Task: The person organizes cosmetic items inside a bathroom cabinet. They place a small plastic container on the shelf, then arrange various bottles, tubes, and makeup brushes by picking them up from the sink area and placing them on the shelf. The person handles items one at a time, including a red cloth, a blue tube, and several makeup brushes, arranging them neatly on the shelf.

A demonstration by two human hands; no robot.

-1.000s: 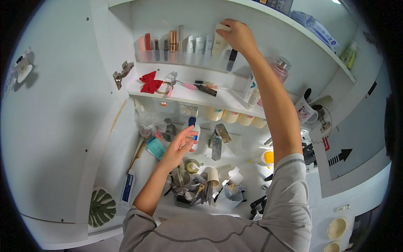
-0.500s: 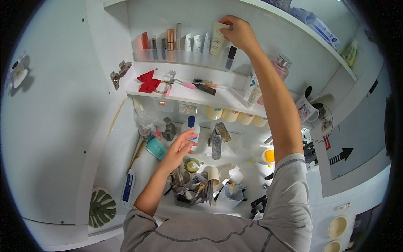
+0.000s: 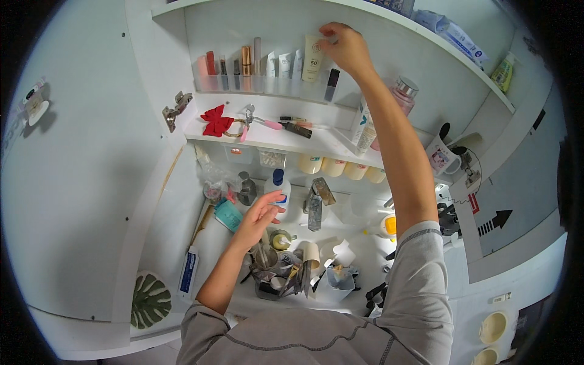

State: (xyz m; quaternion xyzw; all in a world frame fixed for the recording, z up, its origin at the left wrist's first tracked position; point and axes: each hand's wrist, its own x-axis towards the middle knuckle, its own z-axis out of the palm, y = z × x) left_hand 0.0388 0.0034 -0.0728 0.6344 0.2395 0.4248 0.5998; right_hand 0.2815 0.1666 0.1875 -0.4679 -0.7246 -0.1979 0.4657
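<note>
A pale cream-coloured tube stands upright at the right of the row in the clear shelf organizer. My right hand is raised beside its top, with thumb and forefinger parted at the tube's right edge. A dark-capped lip gloss tube leans just below that hand. Lower down, my left hand hovers with its fingers spread, holding nothing. Behind its fingertips is a white bottle with a dark blue cap, partly covered by the hand.
A red bow and an eyelash curler lie on the middle shelf. Below are a metal faucet, a teal pack and a cluttered holder. An open cabinet door stands left; a pink bottle is right.
The fingers of my right hand have come off the cream tube, which now stands by itself in the organizer. My left hand has hardly moved.
</note>
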